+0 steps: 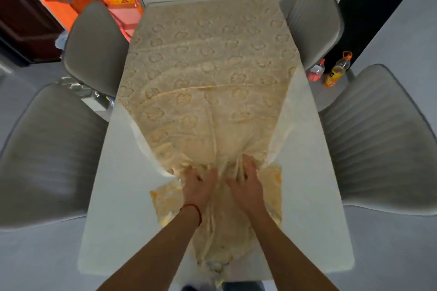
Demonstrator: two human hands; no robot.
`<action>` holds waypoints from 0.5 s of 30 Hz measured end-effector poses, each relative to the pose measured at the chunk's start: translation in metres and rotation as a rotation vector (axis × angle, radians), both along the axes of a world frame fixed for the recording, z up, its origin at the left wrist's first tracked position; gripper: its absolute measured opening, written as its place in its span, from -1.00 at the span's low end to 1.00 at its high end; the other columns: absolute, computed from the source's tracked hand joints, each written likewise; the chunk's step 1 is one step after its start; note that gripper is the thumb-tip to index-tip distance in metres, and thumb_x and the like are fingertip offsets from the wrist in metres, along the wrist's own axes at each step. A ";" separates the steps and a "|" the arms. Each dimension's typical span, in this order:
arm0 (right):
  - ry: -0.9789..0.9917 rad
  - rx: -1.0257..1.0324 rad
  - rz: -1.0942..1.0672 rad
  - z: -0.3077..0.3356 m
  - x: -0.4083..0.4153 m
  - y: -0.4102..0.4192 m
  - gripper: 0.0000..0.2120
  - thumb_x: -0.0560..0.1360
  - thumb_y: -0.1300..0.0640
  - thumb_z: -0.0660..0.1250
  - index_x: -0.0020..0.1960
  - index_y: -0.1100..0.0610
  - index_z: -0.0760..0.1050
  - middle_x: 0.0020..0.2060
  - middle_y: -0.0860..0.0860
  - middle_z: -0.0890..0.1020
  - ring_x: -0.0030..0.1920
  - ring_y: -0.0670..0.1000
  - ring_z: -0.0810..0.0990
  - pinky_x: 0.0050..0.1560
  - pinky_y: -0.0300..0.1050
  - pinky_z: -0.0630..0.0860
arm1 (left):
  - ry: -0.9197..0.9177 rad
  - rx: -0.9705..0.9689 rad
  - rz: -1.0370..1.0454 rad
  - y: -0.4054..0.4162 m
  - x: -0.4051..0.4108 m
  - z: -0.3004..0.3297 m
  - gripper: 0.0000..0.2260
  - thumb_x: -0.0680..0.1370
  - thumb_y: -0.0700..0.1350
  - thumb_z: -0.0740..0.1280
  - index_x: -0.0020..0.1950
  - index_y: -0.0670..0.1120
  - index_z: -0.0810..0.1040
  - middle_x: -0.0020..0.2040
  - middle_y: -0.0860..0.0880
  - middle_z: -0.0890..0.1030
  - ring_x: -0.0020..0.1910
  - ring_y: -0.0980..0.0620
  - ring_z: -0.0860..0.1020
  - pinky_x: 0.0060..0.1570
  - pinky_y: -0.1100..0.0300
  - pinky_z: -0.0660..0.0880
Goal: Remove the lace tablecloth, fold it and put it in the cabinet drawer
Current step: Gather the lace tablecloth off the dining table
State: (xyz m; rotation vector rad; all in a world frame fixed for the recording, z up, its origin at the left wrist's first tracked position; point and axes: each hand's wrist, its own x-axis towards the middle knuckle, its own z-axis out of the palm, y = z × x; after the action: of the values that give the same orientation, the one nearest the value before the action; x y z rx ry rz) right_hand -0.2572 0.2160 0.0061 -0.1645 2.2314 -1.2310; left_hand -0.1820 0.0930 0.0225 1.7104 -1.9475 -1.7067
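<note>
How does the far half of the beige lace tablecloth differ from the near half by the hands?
The far half of the beige lace tablecloth lies flat, covering the white table; the near half is bunched, exposing it. Both hands, left hand and right hand, grip the near half only. Both halves share the floral pattern.

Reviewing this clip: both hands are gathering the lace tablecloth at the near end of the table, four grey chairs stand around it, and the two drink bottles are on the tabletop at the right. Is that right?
Not quite. The two bottles stand on the floor at the right, between the chairs, not on the table. The head view shows this. The rest holds: left hand and right hand bunch the lace tablecloth at the near end.
</note>
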 end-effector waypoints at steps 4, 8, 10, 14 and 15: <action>-0.098 -0.142 0.230 0.017 0.005 -0.005 -0.54 0.65 0.15 0.38 0.52 -0.01 0.40 0.26 -0.15 0.60 0.36 -0.03 0.60 0.05 -0.49 0.49 | 0.051 0.146 -0.201 -0.012 -0.057 0.023 -0.02 0.45 0.18 0.53 0.67 0.10 -0.04 0.57 -0.12 0.34 0.47 -0.16 0.41 0.39 -0.05 0.42; -0.032 -0.149 0.083 0.021 -0.007 0.027 -0.81 0.59 0.15 0.43 0.08 -0.13 0.67 -0.12 -0.28 0.71 -0.01 -0.25 0.69 -0.09 -0.44 0.48 | -0.124 -0.118 -0.422 -0.011 -0.055 0.024 -0.28 0.51 -0.08 0.46 0.60 0.05 0.21 0.32 -0.11 0.59 0.16 -0.13 0.59 0.15 0.00 0.58; 0.157 -0.084 -0.143 0.025 -0.036 0.035 -0.82 0.55 0.07 0.47 0.15 -0.03 0.65 0.00 -0.11 0.72 0.05 -0.09 0.68 -0.01 -0.27 0.50 | -0.112 -0.198 -0.469 -0.004 -0.040 0.026 -0.35 0.50 -0.17 0.43 0.54 0.06 0.26 0.01 -0.03 0.67 -0.11 -0.02 0.62 -0.15 0.08 0.58; -0.070 -0.188 -0.183 0.045 -0.105 0.003 -0.07 0.52 -0.15 0.51 0.69 -0.04 0.03 0.63 0.11 0.24 0.58 0.16 0.31 0.53 0.19 0.34 | -0.074 -0.297 -0.715 0.015 0.000 0.026 -0.31 0.47 -0.13 0.42 0.48 0.24 0.17 -0.09 0.00 0.66 -0.15 -0.01 0.64 -0.13 0.01 0.62; -0.107 -0.204 -0.191 0.047 -0.119 -0.009 0.02 0.51 -0.14 0.52 0.71 -0.07 -0.09 0.66 0.10 0.17 0.62 0.16 0.24 0.57 0.21 0.28 | -0.084 -0.321 -0.789 0.017 0.010 0.026 -0.33 0.48 -0.09 0.38 0.46 0.28 0.14 -0.03 0.00 0.65 -0.10 -0.02 0.63 -0.09 0.03 0.60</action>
State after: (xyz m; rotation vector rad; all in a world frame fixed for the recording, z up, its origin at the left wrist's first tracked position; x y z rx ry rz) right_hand -0.3757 0.2071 0.0529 0.0367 2.0650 -1.5337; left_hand -0.1721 0.1097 0.0484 0.9656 -2.9841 -1.3329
